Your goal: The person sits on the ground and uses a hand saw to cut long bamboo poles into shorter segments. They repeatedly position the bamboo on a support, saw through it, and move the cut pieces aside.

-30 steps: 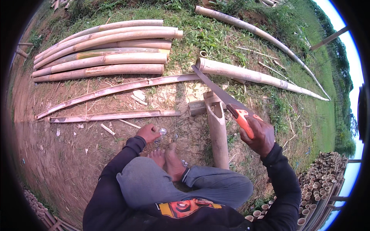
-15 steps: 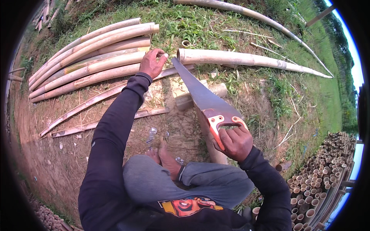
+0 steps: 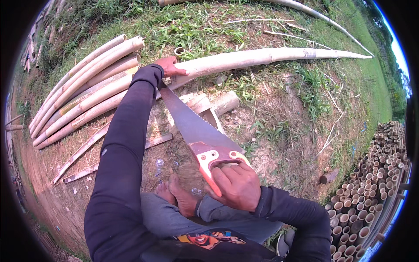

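My right hand (image 3: 239, 185) is closed around the orange and pale handle of a handsaw (image 3: 196, 124). Its broad grey blade slants up and left, teeth facing right, and the tip passes close by my left cuff. At the cut end of a long pale bamboo pole (image 3: 248, 60), my left hand (image 3: 168, 66) grips the pole with the thumb on the near side; the other fingers are partly hidden. The pole runs away to the right, tapering. Below it lie short bamboo pieces (image 3: 226, 103), beside the blade.
Several cut bamboo poles (image 3: 94, 72) lie bundled at the left, with split strips (image 3: 80, 153) nearer me. A small bamboo ring (image 3: 179, 51) rests in the grass. Stacked bamboo tubes (image 3: 358, 198) stand at the right. My bare feet (image 3: 183, 198) are on the dirt.
My left hand has moved from beside the bundled poles onto the long pole's end. The saw has come leftward and down in view, its tip now near my left wrist. The view has shifted.
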`<state>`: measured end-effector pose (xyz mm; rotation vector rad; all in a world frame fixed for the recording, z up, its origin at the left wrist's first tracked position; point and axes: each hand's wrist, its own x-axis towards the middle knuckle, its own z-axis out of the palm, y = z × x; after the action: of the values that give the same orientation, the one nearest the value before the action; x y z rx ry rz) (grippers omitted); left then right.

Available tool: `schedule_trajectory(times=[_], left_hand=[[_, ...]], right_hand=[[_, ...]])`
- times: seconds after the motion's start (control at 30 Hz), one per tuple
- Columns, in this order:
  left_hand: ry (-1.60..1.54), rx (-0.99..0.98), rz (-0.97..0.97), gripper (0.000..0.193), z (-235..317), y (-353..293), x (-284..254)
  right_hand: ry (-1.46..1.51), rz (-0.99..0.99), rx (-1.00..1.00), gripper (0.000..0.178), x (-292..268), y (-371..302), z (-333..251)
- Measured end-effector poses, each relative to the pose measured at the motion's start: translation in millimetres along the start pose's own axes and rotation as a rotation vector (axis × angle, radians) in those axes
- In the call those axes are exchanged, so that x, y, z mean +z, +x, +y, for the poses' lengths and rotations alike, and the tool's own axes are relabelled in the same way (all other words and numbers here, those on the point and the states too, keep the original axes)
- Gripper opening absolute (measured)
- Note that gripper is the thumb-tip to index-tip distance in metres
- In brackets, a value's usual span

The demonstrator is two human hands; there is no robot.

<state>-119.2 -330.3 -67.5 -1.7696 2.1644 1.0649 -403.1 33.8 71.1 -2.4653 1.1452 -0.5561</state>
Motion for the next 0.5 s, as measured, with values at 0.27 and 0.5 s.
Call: schedule_trajectory(times=[0.27, 0.5], left_hand=[[0.158, 0.068, -0.019, 0.102, 4.9, -3.6, 20.0], [0.366, 0.241, 0.014, 0.091, 63.7, -70.1, -17.5]], right_hand=[[0.141, -0.012, -0.299, 0.028, 37.3, -36.7, -21.7], [0.052, 0.195, 0.122, 0.018, 1.2, -134.9, -53.7]])
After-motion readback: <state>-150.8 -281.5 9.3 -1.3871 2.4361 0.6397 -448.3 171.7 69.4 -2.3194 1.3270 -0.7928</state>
